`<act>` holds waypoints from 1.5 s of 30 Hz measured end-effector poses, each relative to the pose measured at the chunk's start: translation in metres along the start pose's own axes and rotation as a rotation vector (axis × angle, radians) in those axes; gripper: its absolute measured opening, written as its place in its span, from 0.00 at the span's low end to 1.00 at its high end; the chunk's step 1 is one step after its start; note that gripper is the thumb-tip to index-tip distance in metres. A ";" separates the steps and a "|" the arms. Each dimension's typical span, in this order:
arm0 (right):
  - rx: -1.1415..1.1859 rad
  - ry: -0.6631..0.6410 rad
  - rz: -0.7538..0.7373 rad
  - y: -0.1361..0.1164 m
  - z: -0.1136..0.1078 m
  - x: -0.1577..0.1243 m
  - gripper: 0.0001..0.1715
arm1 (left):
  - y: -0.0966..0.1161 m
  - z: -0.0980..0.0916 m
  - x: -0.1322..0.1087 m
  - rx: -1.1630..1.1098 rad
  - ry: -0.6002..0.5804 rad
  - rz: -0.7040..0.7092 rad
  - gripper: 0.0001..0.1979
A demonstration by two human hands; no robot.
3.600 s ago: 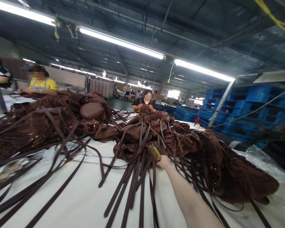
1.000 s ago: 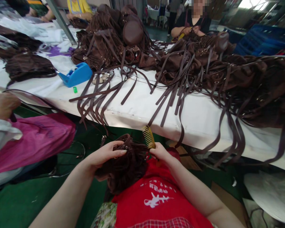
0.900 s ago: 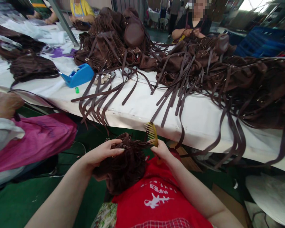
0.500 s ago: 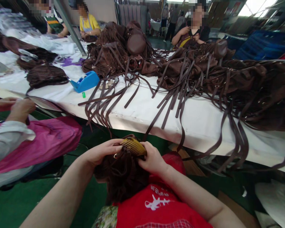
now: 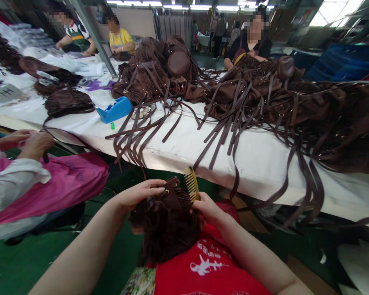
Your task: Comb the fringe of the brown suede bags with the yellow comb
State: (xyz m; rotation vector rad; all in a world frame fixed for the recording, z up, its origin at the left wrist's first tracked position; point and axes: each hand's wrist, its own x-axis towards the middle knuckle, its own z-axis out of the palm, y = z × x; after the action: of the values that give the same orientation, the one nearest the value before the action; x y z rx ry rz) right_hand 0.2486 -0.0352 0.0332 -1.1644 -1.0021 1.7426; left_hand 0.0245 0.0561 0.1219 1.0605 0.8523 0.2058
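A dark brown fringed bag (image 5: pixel 169 223) rests on my lap against the red apron. My left hand (image 5: pixel 144 192) grips its top edge, close to a small metal ring. In my right hand (image 5: pixel 207 207) is a yellow wide-toothed comb (image 5: pixel 192 184), held by its lower end and tilted upright, its teeth facing left toward the bag's fringe. Whether the lowest teeth touch the strands I cannot tell. Part of the bag's left side is hidden by my left hand.
Across the white table (image 5: pixel 181 151) lie heaped brown bags (image 5: pixel 160 65), straps hanging over its front edge. A blue tape dispenser (image 5: pixel 115 110) stands left of centre. At my left, a co-worker's hands (image 5: pixel 37 141) are close by. Other people sit across the table.
The comb has swung from lying flat over the bag's top to standing upright at its right. My right hand has moved slightly right and down; the left still holds the bag.
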 end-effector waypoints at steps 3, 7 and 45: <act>0.279 -0.043 0.057 -0.002 -0.007 -0.003 0.04 | 0.010 -0.006 -0.008 0.289 -0.077 0.086 0.30; 0.449 -0.086 0.100 -0.008 -0.008 -0.008 0.05 | 0.014 0.002 -0.014 0.721 0.023 0.164 0.38; -0.118 -0.072 0.296 -0.027 -0.049 -0.027 0.03 | -0.054 0.068 0.072 0.330 -0.716 -0.106 0.15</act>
State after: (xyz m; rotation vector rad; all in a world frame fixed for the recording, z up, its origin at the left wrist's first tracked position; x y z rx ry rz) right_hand 0.3067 -0.0407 0.0535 -1.3905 -1.0278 1.9903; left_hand 0.1078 0.0208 0.0538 1.2732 0.2893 -0.4032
